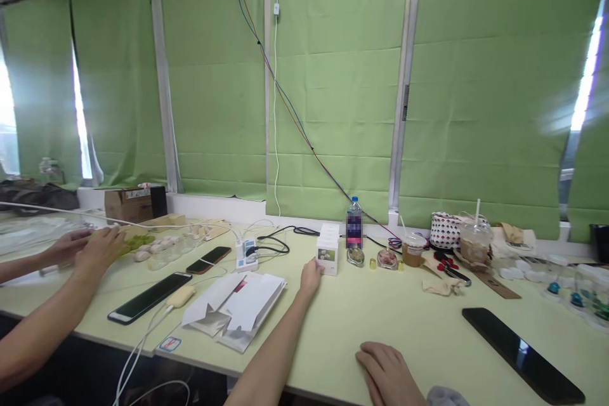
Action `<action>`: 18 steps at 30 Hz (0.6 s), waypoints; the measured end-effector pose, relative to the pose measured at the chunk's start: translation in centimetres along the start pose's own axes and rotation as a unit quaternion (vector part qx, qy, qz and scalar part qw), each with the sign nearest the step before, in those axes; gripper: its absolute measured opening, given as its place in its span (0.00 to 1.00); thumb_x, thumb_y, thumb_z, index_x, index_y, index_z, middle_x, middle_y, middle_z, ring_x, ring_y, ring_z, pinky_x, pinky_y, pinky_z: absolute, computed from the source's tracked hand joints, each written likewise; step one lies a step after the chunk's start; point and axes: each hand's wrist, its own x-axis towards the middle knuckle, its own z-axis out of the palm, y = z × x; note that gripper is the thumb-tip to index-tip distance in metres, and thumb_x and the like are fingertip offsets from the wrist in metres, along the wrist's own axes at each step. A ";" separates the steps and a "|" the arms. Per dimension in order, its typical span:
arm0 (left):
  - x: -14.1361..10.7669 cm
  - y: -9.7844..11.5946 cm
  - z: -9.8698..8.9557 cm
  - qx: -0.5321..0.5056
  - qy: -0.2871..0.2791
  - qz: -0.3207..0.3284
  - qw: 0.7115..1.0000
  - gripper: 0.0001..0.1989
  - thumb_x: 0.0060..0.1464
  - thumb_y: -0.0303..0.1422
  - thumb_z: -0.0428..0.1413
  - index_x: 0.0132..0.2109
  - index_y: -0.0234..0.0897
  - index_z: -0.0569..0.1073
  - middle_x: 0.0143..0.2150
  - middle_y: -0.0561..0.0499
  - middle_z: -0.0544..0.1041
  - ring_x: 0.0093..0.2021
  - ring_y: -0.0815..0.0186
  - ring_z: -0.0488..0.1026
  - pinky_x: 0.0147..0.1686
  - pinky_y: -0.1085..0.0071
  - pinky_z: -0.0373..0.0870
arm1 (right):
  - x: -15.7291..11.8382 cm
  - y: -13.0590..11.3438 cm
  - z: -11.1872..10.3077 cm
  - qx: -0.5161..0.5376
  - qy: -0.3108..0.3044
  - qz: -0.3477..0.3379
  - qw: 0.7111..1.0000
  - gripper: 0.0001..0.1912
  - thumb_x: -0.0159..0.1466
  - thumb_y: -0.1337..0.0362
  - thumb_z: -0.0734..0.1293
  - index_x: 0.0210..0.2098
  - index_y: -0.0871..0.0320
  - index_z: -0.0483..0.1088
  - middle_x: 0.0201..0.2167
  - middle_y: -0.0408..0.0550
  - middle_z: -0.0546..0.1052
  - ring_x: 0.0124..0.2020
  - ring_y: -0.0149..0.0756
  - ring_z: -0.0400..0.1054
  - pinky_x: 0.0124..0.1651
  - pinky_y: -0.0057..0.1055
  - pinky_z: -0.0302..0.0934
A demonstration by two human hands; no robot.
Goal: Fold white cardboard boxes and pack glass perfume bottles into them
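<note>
A small white cardboard box (327, 262) with a printed picture on its front stands upright mid-table, apparently at the front of a row of similar white boxes (330, 231). My left hand (311, 276) grips its left side, the thumb near the front edge and the other fingers partly hidden. Closer to me, my right hand (387, 371) lies on the tabletop, fingers extended and holding nothing. Just right of the boxes are a bottle with a blue cap (354, 225), a round glass jar (355, 257), a gold cap (373, 263) and a jar with reddish contents (387, 259).
Flattened white cartons (238, 307) lie left of my forearm, near a power strip (246, 257) with cables and a tablet (150, 297). Another person's hands (98, 247) work at far left. Iced drinks (413, 250) and a black phone (521, 352) are on the right.
</note>
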 end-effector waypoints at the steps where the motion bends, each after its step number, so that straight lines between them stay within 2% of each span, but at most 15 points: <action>1: -0.1 0.0 -0.1 0.003 0.000 -0.001 1.000 0.16 0.60 0.37 0.54 0.53 0.35 0.68 0.52 0.45 0.71 0.47 0.61 0.72 0.45 0.58 0.72 | 0.0 0.0 0.0 -0.002 -0.003 -0.003 1.000 0.20 0.56 0.74 0.61 0.47 0.53 0.67 0.43 0.49 0.78 0.44 0.40 0.72 0.44 0.34 0.65; 5: -0.9 0.7 -0.7 0.020 0.003 -0.004 1.000 0.16 0.60 0.37 0.54 0.53 0.35 0.68 0.51 0.45 0.71 0.47 0.61 0.72 0.45 0.58 0.72 | 0.1 0.0 -0.2 -0.014 -0.003 0.015 1.000 0.21 0.55 0.76 0.60 0.46 0.53 0.67 0.43 0.49 0.78 0.44 0.40 0.72 0.45 0.34 0.64; 7: -1.9 1.4 -1.3 0.029 0.016 0.001 0.999 0.17 0.59 0.37 0.54 0.53 0.35 0.68 0.52 0.45 0.71 0.47 0.60 0.72 0.46 0.57 0.72 | 0.2 0.0 -0.6 -0.015 -0.010 -0.008 1.000 0.21 0.55 0.75 0.61 0.47 0.54 0.67 0.43 0.49 0.78 0.44 0.39 0.72 0.45 0.33 0.65; 9: -3.7 2.4 -2.0 0.037 0.041 0.025 0.998 0.18 0.60 0.36 0.54 0.55 0.35 0.67 0.54 0.43 0.70 0.51 0.58 0.70 0.50 0.54 0.69 | 0.2 0.2 -1.1 -0.012 -0.022 -0.037 0.999 0.22 0.56 0.75 0.62 0.49 0.54 0.67 0.44 0.49 0.78 0.44 0.39 0.73 0.45 0.32 0.65; 11: -6.3 3.4 -3.1 0.043 0.073 0.069 0.994 0.20 0.59 0.29 0.51 0.58 0.31 0.65 0.59 0.36 0.67 0.61 0.54 0.63 0.59 0.56 0.60 | 0.2 0.5 -1.5 -0.004 -0.029 -0.053 0.998 0.22 0.57 0.74 0.63 0.50 0.54 0.66 0.45 0.49 0.78 0.44 0.38 0.73 0.45 0.31 0.66; 13: -9.4 4.2 -4.5 0.049 0.094 0.118 0.987 0.21 0.58 0.27 0.50 0.59 0.34 0.65 0.64 0.41 0.63 0.66 0.57 0.54 0.64 0.61 0.50 | 0.2 0.7 -1.6 0.002 -0.024 -0.058 0.998 0.23 0.56 0.74 0.63 0.51 0.54 0.67 0.45 0.49 0.78 0.44 0.38 0.73 0.44 0.31 0.66; 15: -12.4 4.4 -6.5 0.066 0.119 0.150 0.979 0.20 0.59 0.30 0.48 0.58 0.36 0.67 0.64 0.44 0.63 0.68 0.57 0.50 0.66 0.61 0.44 | 0.2 0.9 -1.6 0.001 -0.021 -0.063 0.998 0.22 0.57 0.73 0.64 0.50 0.54 0.67 0.44 0.48 0.79 0.44 0.38 0.73 0.44 0.31 0.66; 16: -13.7 4.2 -7.8 0.110 0.151 0.153 0.970 0.19 0.59 0.32 0.47 0.56 0.35 0.69 0.63 0.43 0.65 0.67 0.55 0.51 0.66 0.59 0.44 | 0.2 0.9 -1.5 -0.003 -0.022 -0.064 0.998 0.22 0.56 0.73 0.64 0.50 0.54 0.67 0.44 0.48 0.79 0.44 0.38 0.73 0.44 0.31 0.66; 18: -15.5 3.4 -10.6 0.197 0.188 0.094 0.958 0.18 0.59 0.34 0.46 0.53 0.34 0.71 0.59 0.41 0.69 0.64 0.52 0.57 0.63 0.58 0.50 | 0.1 1.0 -1.4 -0.016 -0.023 -0.071 0.997 0.23 0.56 0.74 0.64 0.51 0.55 0.67 0.45 0.48 0.78 0.44 0.38 0.73 0.45 0.30 0.66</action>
